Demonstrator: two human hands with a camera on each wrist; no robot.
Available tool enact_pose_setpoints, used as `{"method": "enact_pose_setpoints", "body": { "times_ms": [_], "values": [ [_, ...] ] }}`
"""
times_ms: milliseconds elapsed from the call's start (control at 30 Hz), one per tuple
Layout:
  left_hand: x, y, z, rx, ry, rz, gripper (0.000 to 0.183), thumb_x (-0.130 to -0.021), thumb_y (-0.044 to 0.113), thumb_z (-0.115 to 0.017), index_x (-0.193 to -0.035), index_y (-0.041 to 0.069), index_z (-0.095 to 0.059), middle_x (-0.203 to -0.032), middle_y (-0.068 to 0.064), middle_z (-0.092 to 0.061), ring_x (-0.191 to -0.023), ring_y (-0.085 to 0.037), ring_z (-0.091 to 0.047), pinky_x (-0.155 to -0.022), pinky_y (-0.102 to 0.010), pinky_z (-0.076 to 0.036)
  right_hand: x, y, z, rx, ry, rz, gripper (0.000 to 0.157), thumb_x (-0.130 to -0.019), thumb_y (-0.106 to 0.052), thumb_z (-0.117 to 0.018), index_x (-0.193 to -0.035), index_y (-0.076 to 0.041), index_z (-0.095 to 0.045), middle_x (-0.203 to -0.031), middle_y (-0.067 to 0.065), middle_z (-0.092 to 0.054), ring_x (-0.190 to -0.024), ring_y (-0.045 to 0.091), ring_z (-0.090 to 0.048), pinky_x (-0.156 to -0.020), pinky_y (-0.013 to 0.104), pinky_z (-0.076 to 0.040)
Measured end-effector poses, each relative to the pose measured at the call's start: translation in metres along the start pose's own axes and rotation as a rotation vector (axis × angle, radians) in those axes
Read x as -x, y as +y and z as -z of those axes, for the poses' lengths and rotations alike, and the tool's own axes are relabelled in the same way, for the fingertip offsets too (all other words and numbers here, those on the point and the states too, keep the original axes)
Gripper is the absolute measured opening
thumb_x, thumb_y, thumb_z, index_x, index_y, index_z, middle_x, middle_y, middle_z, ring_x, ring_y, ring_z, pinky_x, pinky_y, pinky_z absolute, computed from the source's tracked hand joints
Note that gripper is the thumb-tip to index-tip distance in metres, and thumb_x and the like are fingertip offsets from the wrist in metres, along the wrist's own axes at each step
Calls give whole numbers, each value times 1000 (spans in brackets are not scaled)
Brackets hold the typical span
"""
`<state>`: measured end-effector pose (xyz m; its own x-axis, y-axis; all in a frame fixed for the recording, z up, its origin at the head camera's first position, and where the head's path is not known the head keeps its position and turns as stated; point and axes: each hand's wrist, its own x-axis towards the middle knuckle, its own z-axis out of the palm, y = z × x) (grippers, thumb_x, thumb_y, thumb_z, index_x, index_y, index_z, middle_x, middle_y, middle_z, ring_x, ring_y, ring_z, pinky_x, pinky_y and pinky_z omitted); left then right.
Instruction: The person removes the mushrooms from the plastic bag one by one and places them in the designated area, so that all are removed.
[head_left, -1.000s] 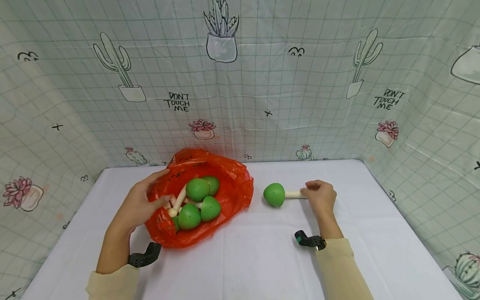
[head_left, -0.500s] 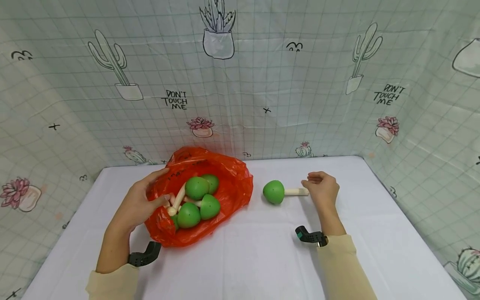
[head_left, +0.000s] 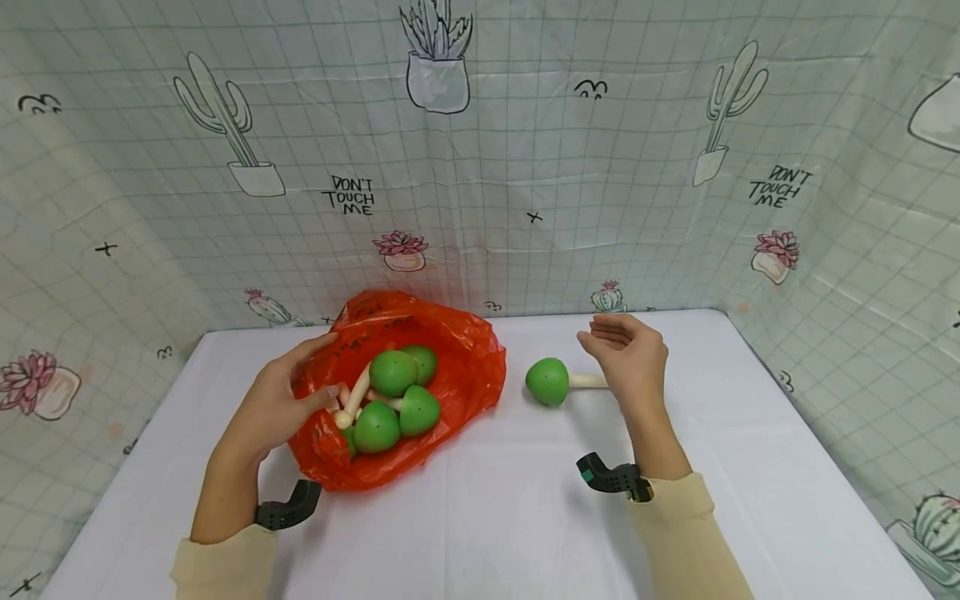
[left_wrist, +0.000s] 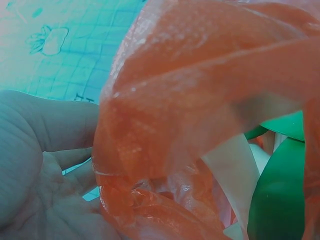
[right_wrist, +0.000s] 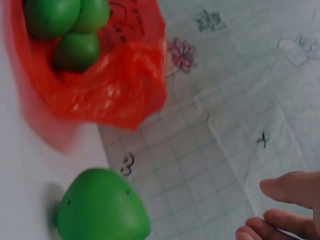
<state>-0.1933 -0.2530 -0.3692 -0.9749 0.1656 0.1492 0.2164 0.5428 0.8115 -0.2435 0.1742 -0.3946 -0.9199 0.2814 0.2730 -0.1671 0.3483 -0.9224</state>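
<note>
My left hand [head_left: 268,408] grips the left rim of a red plastic bag [head_left: 467,377], thumb on the inner side and fingers outside. The bag lies with its mouth open and contains several mushroom-shaped objects [head_left: 393,373] with green caps and cream stems. To its right, one more green-capped, mushroom-shaped object [head_left: 547,382] lies on its side, stem pointing right. Above the stem's end, my right hand [head_left: 633,358] holds nothing, its fingers loosely bent; it hides the stem's tip. In the right wrist view, that object's green cap [right_wrist: 102,207] is near, with the thumb and fingertips at the right edge.
A white-covered table [head_left: 495,533] carries the bag and the loose object. Close behind it hangs a gridded curtain [head_left: 517,175] with cactus drawings, which also closes off both sides. Each wrist wears a black camera mount [head_left: 617,479].
My right hand has let go of the loose mushroom-shaped object's stem and moved up and slightly left above it. My left hand keeps its grip on the bag.
</note>
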Motion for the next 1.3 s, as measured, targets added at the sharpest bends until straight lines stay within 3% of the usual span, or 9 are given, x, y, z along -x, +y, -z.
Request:
{"method": "enact_pose_setpoints", "body": {
  "times_ms": [233,667,1300],
  "values": [
    [0,0,0,-2,5,6,70,-95,-3,-71,-159,2,-42,-161,-26,-42,-142,-50,-44,-109,-66,-43,12,-20,-12,-76,-65,69,32,-91,-6,-81,-121,5,-72,-117,19,-74,-107,26,-71,-89,16,-57],
    [0,-2,1,2,-1,16,70,-96,-3,-70,-159,3,-42,-162,-25,-40,-143,-50,-43,-109,-67,-43,34,-42,-36,-117,-153,174,29,-90,-4,-82,-116,2,-74,-113,13,-76,-102,24,-73,-95,30,-59],
    [0,-5,5,12,6,16,70,-95,-3,-70,-159,3,-42,-160,-25,-42,-141,-48,-45,-110,-66,-44,60,-50,-86,-176,-262,321,34,-88,-2,-84,-118,5,-73,-115,21,-74,-105,36,-73,-99,41,-59]
  ]
}}
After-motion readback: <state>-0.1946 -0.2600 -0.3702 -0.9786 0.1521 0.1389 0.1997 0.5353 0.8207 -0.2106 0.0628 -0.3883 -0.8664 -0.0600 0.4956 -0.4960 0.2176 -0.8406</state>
